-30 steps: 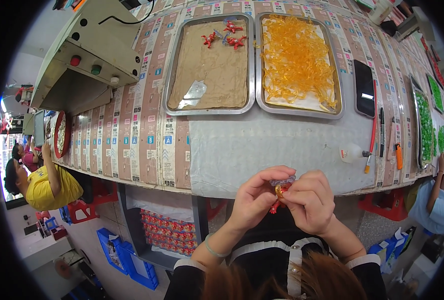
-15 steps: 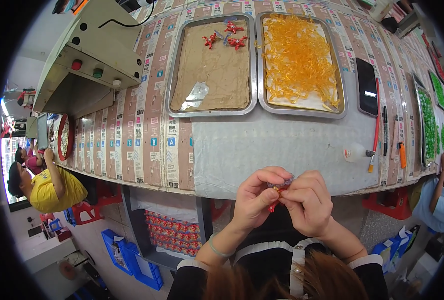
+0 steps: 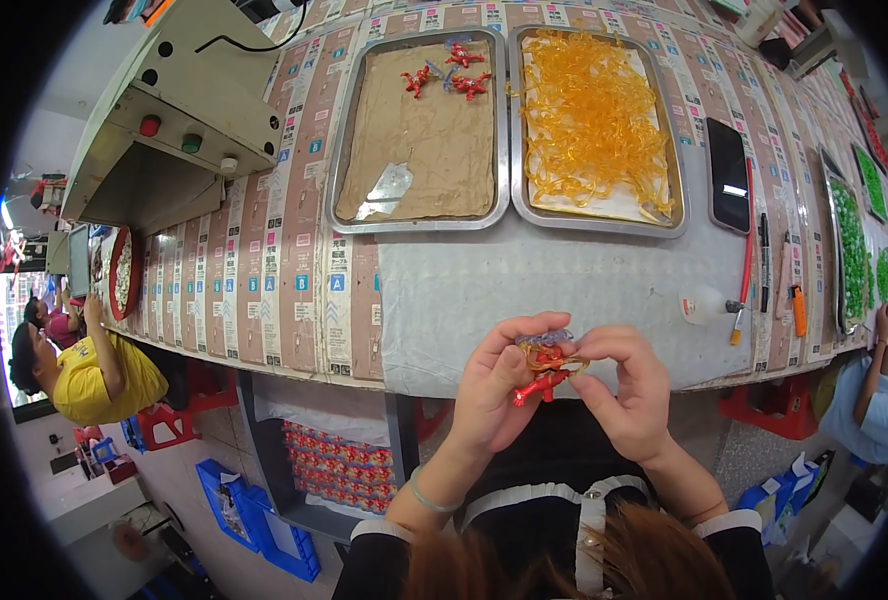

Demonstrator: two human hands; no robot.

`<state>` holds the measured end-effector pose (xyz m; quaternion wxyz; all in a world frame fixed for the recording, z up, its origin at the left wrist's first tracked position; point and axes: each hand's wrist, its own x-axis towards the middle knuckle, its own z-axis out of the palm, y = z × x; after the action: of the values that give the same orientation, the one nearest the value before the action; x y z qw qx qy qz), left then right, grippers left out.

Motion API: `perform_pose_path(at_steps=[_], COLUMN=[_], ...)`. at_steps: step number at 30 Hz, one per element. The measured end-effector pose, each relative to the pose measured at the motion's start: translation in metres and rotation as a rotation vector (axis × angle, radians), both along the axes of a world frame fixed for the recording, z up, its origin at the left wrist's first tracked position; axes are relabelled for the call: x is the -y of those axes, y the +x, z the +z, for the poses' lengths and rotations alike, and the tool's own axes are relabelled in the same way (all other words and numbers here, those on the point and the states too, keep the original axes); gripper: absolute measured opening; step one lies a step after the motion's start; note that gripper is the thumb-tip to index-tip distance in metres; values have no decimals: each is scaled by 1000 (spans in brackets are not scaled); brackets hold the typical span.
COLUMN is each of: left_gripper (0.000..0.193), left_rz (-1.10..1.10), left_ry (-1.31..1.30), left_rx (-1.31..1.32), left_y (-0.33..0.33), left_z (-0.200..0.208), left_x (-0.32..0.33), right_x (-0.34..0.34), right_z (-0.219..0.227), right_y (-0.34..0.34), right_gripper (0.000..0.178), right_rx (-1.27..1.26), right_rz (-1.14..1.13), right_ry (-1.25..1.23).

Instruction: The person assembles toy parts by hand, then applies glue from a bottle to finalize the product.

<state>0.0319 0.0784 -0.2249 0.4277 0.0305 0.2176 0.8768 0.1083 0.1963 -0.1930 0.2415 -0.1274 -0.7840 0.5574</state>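
A small red figurine (image 3: 541, 386) with a bluish translucent part (image 3: 544, 339) on it is held up over the table's near edge. My left hand (image 3: 492, 385) is closed around its left side, thumb on top. From the right, the thumb and forefinger of my right hand (image 3: 628, 392) pinch a thin yellow translucent strip (image 3: 571, 371) that lies against the figurine. How the strip is attached is hidden by the fingers. Three similar red figurines (image 3: 466, 56) lie at the far end of the left metal tray (image 3: 336, 190). Many yellow strips (image 3: 594, 120) fill the right metal tray (image 3: 604, 229).
Grey-white paper (image 3: 524, 285) covers the table before me. Right of the trays lie a phone (image 3: 728, 175), a brush (image 3: 743, 290), pens, an orange cutter (image 3: 799, 311) and a small bottle (image 3: 702, 306). A machine (image 3: 179, 110) stands left. Below, a drawer holds rows of red figurines (image 3: 339, 465). Co-workers sit both sides.
My hands have spread a little and turned the figurine, so its red body and the yellow strip show more. My right thumb and forefinger have moved apart from my left fingers.
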Motion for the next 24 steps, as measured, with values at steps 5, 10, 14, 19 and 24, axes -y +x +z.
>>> perform_pose_path(at_steps=[5,10,14,19,24], left_gripper=[32,32,31,30,29], left_rz=[-52,-105,-104,-80,-105], left_ry=[-24,-178,-175,-225,-248], left_rx=[25,-22,0,-17,-5], left_y=[1,-1,-3,-4,-5], left_z=[2,6,7,7,7], left_x=[-2,-1,-1,-2,-1], right_x=[-2,-4,-6,-9,-16], right_z=[-3,-1,0,1,3], right_y=[1,1,1,1,0], right_gripper=[14,11,11,11,11], right_rx=[10,51,55,67,82], right_rz=[9,-2,20,67,141], right_ry=[-76,-64,-49,-18,44])
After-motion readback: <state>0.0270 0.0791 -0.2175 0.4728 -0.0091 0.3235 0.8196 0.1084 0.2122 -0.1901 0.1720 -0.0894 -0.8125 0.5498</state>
